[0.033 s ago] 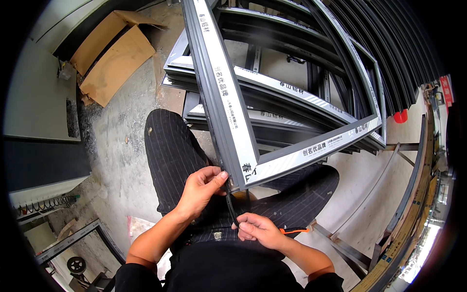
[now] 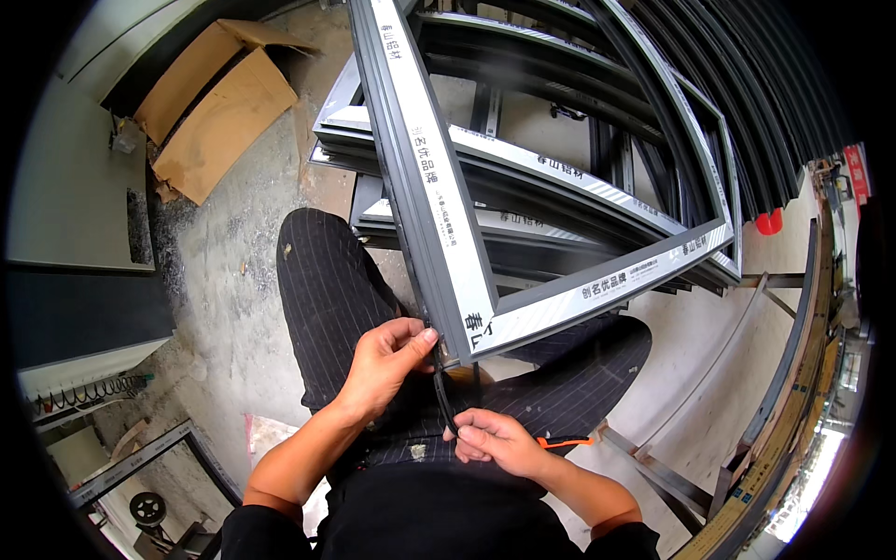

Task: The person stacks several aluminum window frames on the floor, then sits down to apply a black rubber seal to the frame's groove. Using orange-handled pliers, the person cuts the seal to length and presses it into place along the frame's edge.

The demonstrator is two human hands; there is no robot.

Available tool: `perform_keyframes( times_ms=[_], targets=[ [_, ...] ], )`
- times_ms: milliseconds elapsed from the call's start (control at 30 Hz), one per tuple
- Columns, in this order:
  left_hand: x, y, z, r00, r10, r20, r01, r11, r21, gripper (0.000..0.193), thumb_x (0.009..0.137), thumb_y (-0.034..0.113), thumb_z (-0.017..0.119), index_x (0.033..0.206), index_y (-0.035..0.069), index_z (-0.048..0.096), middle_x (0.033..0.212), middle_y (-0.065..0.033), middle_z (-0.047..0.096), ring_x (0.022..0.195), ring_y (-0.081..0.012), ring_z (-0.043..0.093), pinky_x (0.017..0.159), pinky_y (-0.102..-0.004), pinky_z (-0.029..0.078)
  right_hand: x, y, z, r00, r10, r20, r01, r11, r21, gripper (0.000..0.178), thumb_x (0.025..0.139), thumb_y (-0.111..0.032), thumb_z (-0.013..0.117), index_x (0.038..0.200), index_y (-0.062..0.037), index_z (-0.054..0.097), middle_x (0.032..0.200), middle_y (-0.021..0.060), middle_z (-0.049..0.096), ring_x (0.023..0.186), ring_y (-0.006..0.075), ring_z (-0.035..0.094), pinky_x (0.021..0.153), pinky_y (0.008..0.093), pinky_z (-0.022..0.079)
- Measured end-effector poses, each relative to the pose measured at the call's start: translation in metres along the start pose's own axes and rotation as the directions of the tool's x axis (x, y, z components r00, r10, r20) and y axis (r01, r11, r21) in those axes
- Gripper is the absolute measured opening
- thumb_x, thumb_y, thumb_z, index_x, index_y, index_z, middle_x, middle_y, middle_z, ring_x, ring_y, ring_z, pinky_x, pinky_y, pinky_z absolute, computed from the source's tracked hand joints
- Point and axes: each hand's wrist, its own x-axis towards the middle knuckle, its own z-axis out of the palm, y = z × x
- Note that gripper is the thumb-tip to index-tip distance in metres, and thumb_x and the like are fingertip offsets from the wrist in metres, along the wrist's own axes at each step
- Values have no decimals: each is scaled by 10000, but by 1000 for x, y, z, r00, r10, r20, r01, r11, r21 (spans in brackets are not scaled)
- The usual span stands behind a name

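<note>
A black window frame (image 2: 434, 201) with white protective film on its faces leans in front of me, its near corner low over my lap. My left hand (image 2: 385, 366) is at that corner, thumb and bent fingers pinching a thin black rubber sealing strip (image 2: 442, 394) at the frame's outer left edge. The strip hangs down from there to my right hand (image 2: 495, 439), whose curled fingers and thumb hold its lower part. Beside my right wrist lies a thin orange object (image 2: 571, 441); its kind is unclear.
More film-covered frames (image 2: 560, 168) are stacked beneath and behind this one. Long dark profiles (image 2: 747, 93) stand at the upper right. An opened cardboard box (image 2: 229, 121) lies at the far left. Metal rack bars (image 2: 658, 476) are at my right, another frame (image 2: 131, 465) at the lower left.
</note>
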Motion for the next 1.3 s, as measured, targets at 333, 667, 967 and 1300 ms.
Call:
perform_keyframes(
  times_ms=[333, 667, 967, 1300],
  targets=[
    [10, 5, -5, 999, -45, -16, 44, 998, -46, 258, 982, 254, 585, 928, 7, 636, 803, -34, 634, 737, -94, 592, 696, -263, 513, 2, 0, -2, 999, 32, -8, -33, 996, -85, 317, 1034, -257, 470, 1126, 25, 581, 744, -7, 497, 675, 63, 462, 638, 212, 412],
    [2, -3, -13, 986, -31, 162, -1, 981, 193, 306, 969, 261, 610, 800, 8, 587, 715, -5, 582, 684, -68, 539, 637, -237, 471, -5, -15, 2, 992, -38, -119, -19, 896, -443, 283, 1003, -229, 540, 1134, 17, 588, 832, 25, 607, 743, 71, 538, 684, 229, 464],
    [-4, -5, -12, 974, -37, 223, -18, 970, 241, 289, 953, 233, 640, 772, 19, 567, 736, -8, 596, 710, -55, 525, 632, -232, 435, -7, -15, 2, 962, -143, -231, -13, 824, -566, 253, 952, -208, 607, 1074, 14, 617, 913, 106, 668, 808, 165, 630, 735, 287, 503],
    [-7, 1, -17, 931, -154, 330, 105, 981, 162, 363, 1002, 336, 533, 1045, -12, 630, 915, -63, 685, 893, -118, 623, 819, -266, 484, 7, -82, -5, 619, -770, 157, 192, -46, -980, 224, 745, -27, 735, 960, -44, 672, 773, 85, 599, 681, 273, 571, 592, 362, 465]
  ],
)
